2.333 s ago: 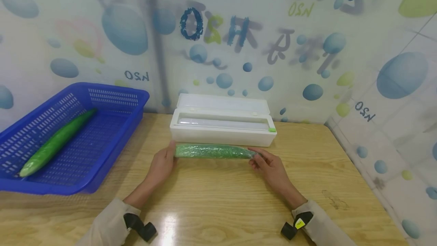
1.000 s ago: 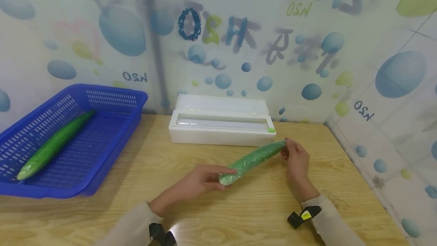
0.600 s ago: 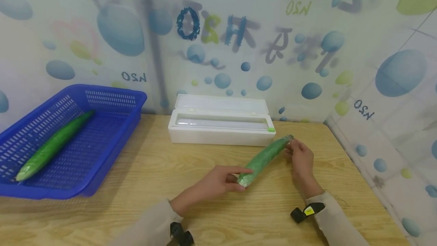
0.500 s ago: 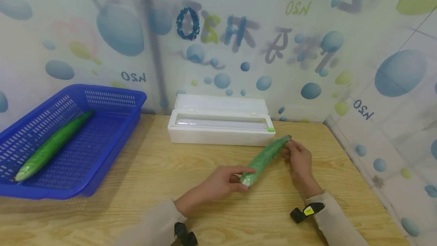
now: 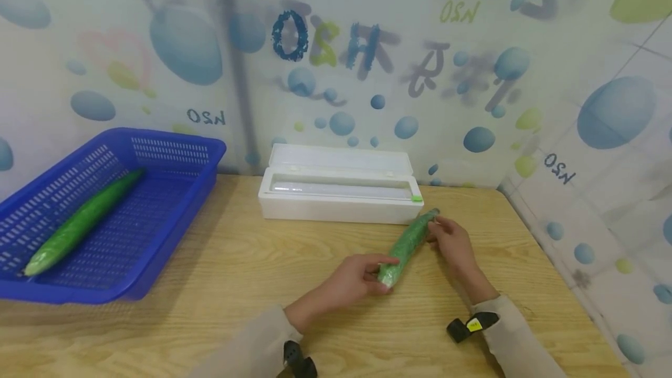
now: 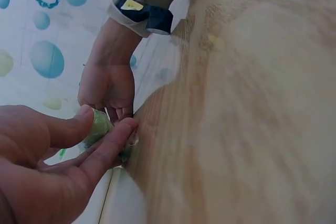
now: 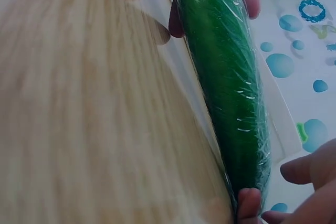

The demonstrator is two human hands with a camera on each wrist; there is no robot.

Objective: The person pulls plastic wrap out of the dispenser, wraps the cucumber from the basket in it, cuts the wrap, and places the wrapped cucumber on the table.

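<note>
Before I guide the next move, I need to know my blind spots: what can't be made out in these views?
- Head view: the underside of the wrapped cucumber faces away from the camera.
- Left wrist view: most of it is hidden behind the left hand.
- Right wrist view: its upper end is cut off by the top edge.
- Head view: the blue basket is cut off by the left edge.
</note>
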